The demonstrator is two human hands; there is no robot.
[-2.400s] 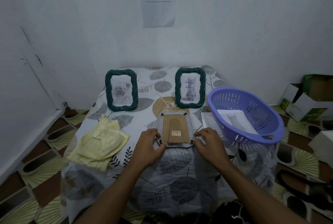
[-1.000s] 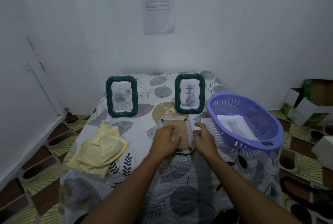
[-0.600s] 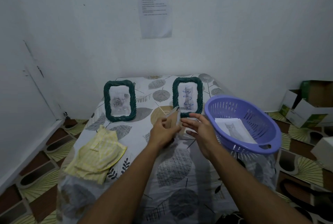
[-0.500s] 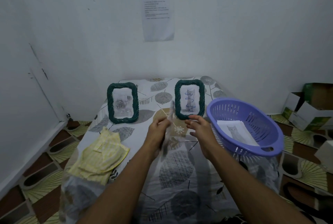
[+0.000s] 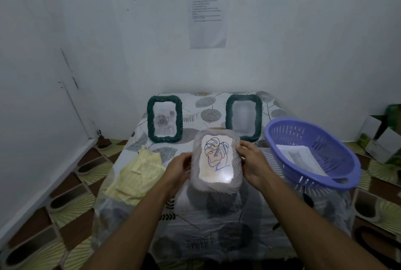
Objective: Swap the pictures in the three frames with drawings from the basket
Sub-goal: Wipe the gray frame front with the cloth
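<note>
Obs: pale grey woven-rim picture frame [image 5: 217, 187] is held up above the leaf-print tablecloth [image 5: 217, 228], just beside the left side of the purple plastic slotted basket [image 5: 303, 135], face toward the camera. Left hand [image 5: 178, 168] grips one long edge and right hand [image 5: 252, 161] the other, fingers curled onto the rim.

Black-and-blue line drawing of a leaf [image 5: 214, 156] fills the opening; there is glare at its lower edge.

Dark green woven frame with a rose picture [image 5: 150, 122] and a second dark green woven frame [image 5: 229, 117] stand upright left of the basket, toward the wall. The second one's picture is too blurred to read. A white sheet [image 5: 300, 156] lies inside the basket. A yellow checked cloth [image 5: 138, 174] lies well apart from the basket, far left.

Judgement: the step is checking the fit, then standing the frame up
- grip the rim only, fingertips off the glossy front
- confirm the paper sits square in the opening
- lower it into the gap left of the basket without nudging the green frames
</note>
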